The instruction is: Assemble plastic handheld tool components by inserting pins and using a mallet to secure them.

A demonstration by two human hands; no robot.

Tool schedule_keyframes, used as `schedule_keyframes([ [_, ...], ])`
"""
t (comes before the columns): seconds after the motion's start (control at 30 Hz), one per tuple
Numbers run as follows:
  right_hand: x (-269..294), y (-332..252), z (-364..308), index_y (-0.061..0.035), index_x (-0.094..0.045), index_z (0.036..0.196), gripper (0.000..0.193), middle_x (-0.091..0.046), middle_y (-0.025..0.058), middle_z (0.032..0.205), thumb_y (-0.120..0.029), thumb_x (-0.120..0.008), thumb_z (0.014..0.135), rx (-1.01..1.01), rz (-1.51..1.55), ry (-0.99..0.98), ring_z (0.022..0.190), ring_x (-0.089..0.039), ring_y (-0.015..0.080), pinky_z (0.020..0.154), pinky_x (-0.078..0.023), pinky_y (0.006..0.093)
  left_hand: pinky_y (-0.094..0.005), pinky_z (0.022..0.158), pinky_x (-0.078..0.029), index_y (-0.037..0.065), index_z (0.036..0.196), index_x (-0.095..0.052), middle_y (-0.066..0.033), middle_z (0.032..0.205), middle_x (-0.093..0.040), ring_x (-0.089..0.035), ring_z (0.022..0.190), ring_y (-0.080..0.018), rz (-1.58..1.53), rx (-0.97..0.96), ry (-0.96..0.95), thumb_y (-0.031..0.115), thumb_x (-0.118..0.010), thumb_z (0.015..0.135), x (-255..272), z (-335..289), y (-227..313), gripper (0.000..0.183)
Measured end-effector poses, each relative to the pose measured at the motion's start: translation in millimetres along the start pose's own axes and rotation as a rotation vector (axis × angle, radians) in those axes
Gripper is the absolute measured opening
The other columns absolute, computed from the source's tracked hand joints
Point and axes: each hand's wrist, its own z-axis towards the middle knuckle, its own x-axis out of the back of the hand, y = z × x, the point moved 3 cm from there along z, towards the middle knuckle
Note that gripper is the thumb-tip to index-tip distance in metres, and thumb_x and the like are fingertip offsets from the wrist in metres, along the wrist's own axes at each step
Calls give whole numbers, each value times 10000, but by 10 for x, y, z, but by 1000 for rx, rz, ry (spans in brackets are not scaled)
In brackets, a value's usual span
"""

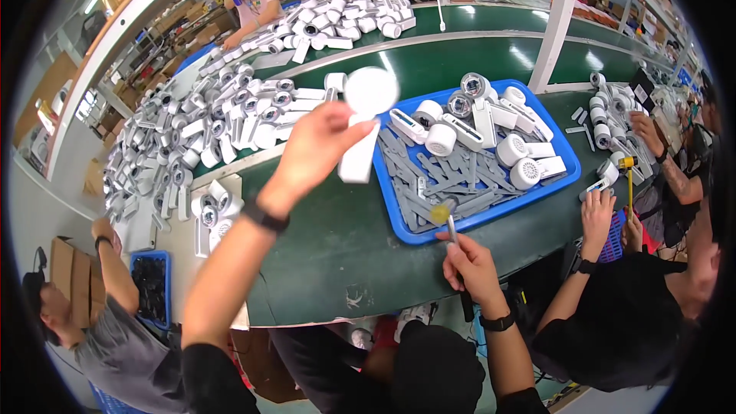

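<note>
My left hand [320, 146] is raised over the green bench, closed round the handle of a white handheld fan [356, 159]. The fan's round head points up and is blurred. Low by the front rim of a blue tray [406, 239], my right hand [469, 264] grips a small hammer [451, 227]. Its yellow-tipped head is smeared by motion, and a dark handle end shows below my fingers. Inside the tray lie many grey plastic strips [441, 178], with several white fans [441, 139] along its far and right sides.
Heaps of white fan bodies [230, 107] cover the bench at left, more [345, 15] at the back. A white post [557, 23] rises behind the tray. Co-workers sit at both sides; one on the right holds a yellow hammer [629, 162]. A small blue bin [151, 291] stands at left.
</note>
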Motion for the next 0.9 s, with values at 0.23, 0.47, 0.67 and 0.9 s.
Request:
schedule_keyframes([
  [0.23,-193,-263,-55,35,-522,1438,431,-744,176,1154,-149,-570,1051,-68,50,-89,404,-401,19,376,-284,192,-366,1040,-551,-41,1340,-511,-142,1263,-675,-675,1176,-245,-1152,318,175,93,-660,1013,-452,-1375,-710,384],
  [0.47,-927,-260,-48,-43,-545,1473,531,-742,36,980,-168,-714,986,-101,-170,-198,478,-438,13,411,-309,202,-409,1054,-533,45,1372,-448,-141,1310,-641,-647,1195,-240,-1262,315,404,99,-684,1004,-642,-1813,-829,441],
  [0.67,-1003,-196,-16,-17,-591,1416,440,-729,48,881,-213,-664,1029,-141,-70,-263,457,-382,6,416,-276,199,-426,1043,-536,43,1436,-314,-181,1409,-533,-575,1284,-253,-1260,285,465,2,-742,934,-765,-1994,-804,661],
  [0.9,-681,-214,58,6,-622,1369,398,-716,106,826,-231,-605,1050,-413,174,-329,406,-342,8,373,-216,196,-428,1041,-510,91,1495,-455,-204,1545,-446,-506,1369,-367,447,-272,281,-24,-893,664,-341,-2157,-845,946],
])
